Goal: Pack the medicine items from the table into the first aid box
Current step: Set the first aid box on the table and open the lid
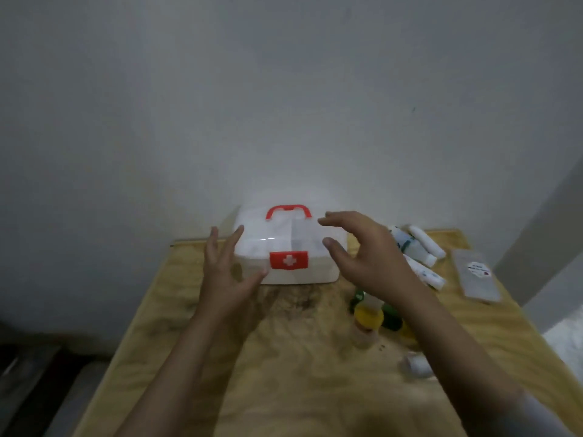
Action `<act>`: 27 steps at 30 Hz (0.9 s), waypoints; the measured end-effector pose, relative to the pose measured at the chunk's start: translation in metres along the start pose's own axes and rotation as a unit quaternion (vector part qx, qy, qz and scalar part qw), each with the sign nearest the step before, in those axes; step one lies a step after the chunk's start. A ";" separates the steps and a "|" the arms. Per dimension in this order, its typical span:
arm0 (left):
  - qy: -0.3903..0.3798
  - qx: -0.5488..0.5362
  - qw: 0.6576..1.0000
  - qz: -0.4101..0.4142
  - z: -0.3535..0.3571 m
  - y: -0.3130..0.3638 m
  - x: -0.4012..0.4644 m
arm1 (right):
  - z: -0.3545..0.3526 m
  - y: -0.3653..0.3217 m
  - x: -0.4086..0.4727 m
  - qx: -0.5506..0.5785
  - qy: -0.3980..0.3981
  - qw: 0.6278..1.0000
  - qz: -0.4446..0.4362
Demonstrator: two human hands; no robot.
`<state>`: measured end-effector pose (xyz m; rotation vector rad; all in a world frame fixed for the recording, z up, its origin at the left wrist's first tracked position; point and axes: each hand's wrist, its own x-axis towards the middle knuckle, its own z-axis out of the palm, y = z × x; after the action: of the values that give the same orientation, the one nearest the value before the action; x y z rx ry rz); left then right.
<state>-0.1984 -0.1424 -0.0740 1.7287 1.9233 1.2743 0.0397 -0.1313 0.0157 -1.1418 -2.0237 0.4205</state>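
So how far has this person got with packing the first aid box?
Barely started. Nothing looks packed: the first aid box sits shut, red latch down. In hand: the left hand and right hand, both open and empty, reach toward its sides, probably to open it. Left: the white tubes, the flat packet and the yellow-capped bottle wait on the table.

Bare grey wall (pixel 284 89); light wooden table (pixel 299 373); dim light.
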 end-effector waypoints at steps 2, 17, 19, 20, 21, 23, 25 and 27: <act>-0.018 -0.038 0.999 0.016 0.008 -0.009 0.004 | 0.018 -0.007 0.002 -0.083 -0.073 0.993 -0.030; 0.023 -0.084 0.995 0.042 -0.018 -0.027 -0.011 | 0.105 -0.016 -0.009 -0.398 -0.064 0.908 -0.118; 0.016 -0.076 0.996 0.040 -0.027 -0.033 -0.015 | 0.108 -0.015 -0.013 -0.399 -0.046 0.903 -0.153; 0.013 -0.075 0.996 0.038 -0.030 -0.035 -0.017 | 0.108 -0.014 -0.015 -0.395 -0.037 0.901 -0.173; 0.011 -0.078 0.996 0.036 -0.033 -0.036 -0.019 | 0.108 -0.013 -0.016 -0.391 -0.023 0.900 -0.194; 0.005 -0.084 0.996 0.035 -0.037 -0.037 -0.023 | 0.108 -0.010 -0.019 -0.382 0.001 0.896 -0.227; -0.002 -0.083 0.996 0.035 -0.038 -0.038 -0.025 | 0.105 -0.007 -0.021 -0.373 0.000 0.893 -0.251; -0.008 -0.079 0.996 0.029 -0.038 -0.038 -0.027 | 0.101 -0.003 -0.022 -0.347 -0.002 0.898 -0.270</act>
<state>-0.2439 -0.1791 -0.0891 1.7206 1.7237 1.3890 -0.0307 -0.1434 -0.0588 -0.8774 -2.4520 -0.6298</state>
